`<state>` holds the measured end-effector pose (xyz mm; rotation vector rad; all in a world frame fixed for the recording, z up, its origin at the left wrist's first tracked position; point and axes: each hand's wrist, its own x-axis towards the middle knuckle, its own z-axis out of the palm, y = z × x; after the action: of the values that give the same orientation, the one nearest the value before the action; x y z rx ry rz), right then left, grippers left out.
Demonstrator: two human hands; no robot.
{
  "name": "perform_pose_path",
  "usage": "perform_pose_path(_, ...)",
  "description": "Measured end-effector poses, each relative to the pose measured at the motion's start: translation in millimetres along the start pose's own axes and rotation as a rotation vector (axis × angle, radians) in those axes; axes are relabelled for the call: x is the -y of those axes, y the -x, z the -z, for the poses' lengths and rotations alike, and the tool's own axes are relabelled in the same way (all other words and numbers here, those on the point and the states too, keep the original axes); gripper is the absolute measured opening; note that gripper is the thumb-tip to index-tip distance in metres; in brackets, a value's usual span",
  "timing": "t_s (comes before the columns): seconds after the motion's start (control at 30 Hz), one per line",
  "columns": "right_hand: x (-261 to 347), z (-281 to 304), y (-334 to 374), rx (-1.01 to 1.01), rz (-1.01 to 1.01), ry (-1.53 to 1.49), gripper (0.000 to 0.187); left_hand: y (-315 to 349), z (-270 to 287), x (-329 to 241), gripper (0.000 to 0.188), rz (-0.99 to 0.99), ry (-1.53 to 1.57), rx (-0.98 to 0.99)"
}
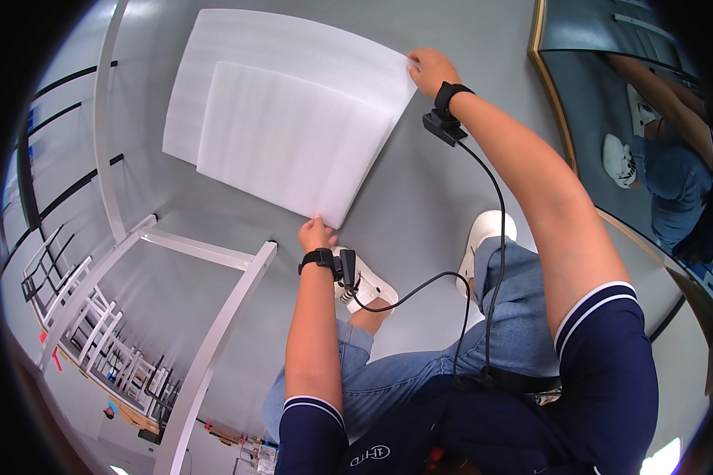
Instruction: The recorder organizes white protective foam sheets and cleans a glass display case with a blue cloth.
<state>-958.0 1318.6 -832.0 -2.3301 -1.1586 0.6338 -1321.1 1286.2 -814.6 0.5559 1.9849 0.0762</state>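
Note:
A white foam sheet [293, 131] lies over the grey floor in two layers, a smaller rectangle on top of a wider one. Whether it is one folded sheet or two separate pieces, I cannot tell. My left hand [317, 234] pinches its near edge, close to the near right corner. At the far right corner, my right hand [432, 73] has its fingers closed on the edge. Each wrist carries a black strap with a small black device, and black cables run from these devices toward my lap.
A white metal frame [206, 249] stands on the floor at the left. Farther left are several stacked white racks [107, 324]. At the right leans a wood-framed mirror [590, 119] reflecting my legs and arm. My white shoes [483, 237] are on the floor near the sheet.

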Motion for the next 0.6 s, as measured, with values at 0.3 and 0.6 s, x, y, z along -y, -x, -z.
perform_pose_path(0.3,47.3,-0.5,15.9,0.218,0.221,-0.021,0.026,3.1,2.3,-3.2,0.039,0.029,0.051,-0.016)
perform_pose_path(0.6,50.7,-5.9,22.4,0.435,0.289,0.170,0.024,2.3,5.9,-4.6,0.035,0.025,0.025,0.056)
